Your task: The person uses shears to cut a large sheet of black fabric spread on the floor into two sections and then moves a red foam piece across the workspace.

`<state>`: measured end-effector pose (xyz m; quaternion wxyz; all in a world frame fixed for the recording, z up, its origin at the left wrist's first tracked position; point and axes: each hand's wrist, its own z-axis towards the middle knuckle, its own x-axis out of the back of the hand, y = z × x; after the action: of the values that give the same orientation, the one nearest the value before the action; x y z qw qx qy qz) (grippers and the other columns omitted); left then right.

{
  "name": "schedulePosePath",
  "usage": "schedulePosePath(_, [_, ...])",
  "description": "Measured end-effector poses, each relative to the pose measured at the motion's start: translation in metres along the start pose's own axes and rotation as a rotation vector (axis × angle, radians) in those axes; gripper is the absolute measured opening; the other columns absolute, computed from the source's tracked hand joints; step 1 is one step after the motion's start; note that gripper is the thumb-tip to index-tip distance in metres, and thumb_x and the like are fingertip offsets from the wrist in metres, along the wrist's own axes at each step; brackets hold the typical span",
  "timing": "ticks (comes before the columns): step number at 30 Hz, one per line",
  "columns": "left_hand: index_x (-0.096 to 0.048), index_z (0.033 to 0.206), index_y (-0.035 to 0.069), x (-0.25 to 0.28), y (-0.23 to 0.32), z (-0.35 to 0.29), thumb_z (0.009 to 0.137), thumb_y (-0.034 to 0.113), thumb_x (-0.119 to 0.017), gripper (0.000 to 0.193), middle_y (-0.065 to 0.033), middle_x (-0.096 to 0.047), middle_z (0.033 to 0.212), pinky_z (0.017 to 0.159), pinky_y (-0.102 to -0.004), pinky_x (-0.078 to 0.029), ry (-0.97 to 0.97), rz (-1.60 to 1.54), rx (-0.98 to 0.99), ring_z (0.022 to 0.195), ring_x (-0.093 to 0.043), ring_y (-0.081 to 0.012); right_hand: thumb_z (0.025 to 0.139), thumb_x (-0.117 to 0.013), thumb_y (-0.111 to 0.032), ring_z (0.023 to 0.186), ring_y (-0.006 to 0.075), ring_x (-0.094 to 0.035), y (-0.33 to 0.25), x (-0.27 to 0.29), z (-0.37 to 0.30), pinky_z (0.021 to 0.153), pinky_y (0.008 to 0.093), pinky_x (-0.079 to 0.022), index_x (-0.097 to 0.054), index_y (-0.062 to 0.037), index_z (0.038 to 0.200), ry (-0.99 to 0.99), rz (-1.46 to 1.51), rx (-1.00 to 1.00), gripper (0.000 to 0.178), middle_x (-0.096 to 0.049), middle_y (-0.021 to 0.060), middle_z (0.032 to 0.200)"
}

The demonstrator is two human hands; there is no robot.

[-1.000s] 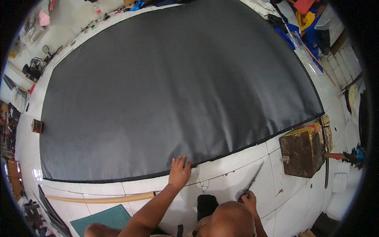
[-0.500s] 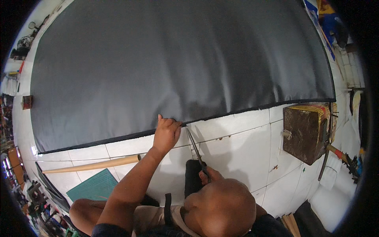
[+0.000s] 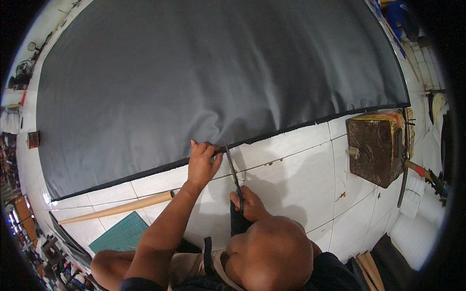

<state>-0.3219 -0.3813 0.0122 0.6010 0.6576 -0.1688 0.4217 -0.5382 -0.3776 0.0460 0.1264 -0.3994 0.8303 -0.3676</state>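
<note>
The right hand (image 3: 250, 203) was closed round the scissors' (image 3: 233, 172) handles, the blades reaching the sheet's (image 3: 170, 97) near edge. Just left of them, the left hand (image 3: 201, 165) gripped that edge in bent fingers, creasing it. The sheet lay across the floor (image 3: 301, 169); a clean cut probably wanted the edge held taut, fingers clear of the blades. The head (image 3: 276, 250) hid much of the right forearm; blade opening was unclear; the sheet's far end was cut off.

No legible txt, labels, brands, nos. or signs; any small print too blurred.
</note>
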Motion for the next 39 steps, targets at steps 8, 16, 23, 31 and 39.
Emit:
schedulePosePath(8, [-0.068, 0.092, 0.007, -0.006, 0.004, -0.002, 0.08, 0.01, -0.07, 0.013, -0.0103, -0.058, 0.088, 0.11, -0.0617, -0.025, 0.051, 0.001, 0.003, 0.092, -0.056, -0.0337, 0.093, -0.061, -0.043, 0.067, 0.0225, -0.056, 0.001, -0.001, 0.009, 0.065, 0.036, -0.044, -0.052, -0.0039, 0.088, -0.009, -0.128, 0.014, 0.04, -0.057, 0.009, 0.07])
schedulePosePath(16, [-0.068, 0.088, 0.009, -0.008, 0.006, 0.001, 0.077, 0.008, -0.071, 0.011, -0.0073, -0.058, 0.087, 0.109, -0.0627, -0.026, 0.083, -0.007, -0.006, 0.092, -0.056, -0.0303, 0.094, -0.062, -0.037, 0.06, 0.0188, -0.055, -0.003, 0.0, 0.004, 0.059, 0.0337, -0.044, -0.053, -0.0031, 0.09, 0.048, -0.211, 0.106, 0.036, -0.055, 0.0063, 0.063])
schedulePosePath(23, [-0.069, 0.088, 0.009, -0.01, 0.0, -0.002, 0.078, 0.007, -0.071, 0.011, -0.0067, -0.059, 0.088, 0.11, -0.0623, -0.026, 0.068, 0.01, -0.01, 0.093, -0.056, -0.0296, 0.093, -0.066, -0.035, 0.056, 0.0173, -0.054, 0.003, -0.004, 0.011, 0.056, 0.033, -0.043, -0.055, -0.0026, 0.082, 0.095, -0.171, 0.069, 0.036, -0.053, 0.0052, 0.061])
schedulePosePath(31, [-0.07, 0.087, 0.009, -0.009, -0.001, -0.002, 0.078, 0.009, -0.071, 0.009, -0.0061, -0.06, 0.086, 0.111, -0.0613, -0.025, 0.027, -0.034, 0.012, 0.092, -0.057, -0.0292, 0.093, -0.065, -0.035, 0.053, 0.0126, -0.051, 0.003, -0.007, 0.014, 0.052, 0.0312, -0.041, -0.054, -0.0041, 0.078, 0.082, -0.075, 0.004, 0.036, -0.052, 0.0033, 0.06])
schedulePosePath(39, [-0.069, 0.087, 0.009, -0.004, -0.001, -0.001, 0.079, 0.007, -0.069, 0.008, -0.0067, -0.062, 0.086, 0.111, -0.0616, -0.024, 0.001, -0.049, -0.015, 0.093, -0.057, -0.0301, 0.092, -0.065, -0.041, 0.058, 0.0194, -0.051, -0.013, -0.012, 0.06, 0.057, 0.0366, -0.042, -0.054, -0.0012, 0.077, 0.238, -0.131, 0.277, 0.044, -0.053, 0.0078, 0.06])
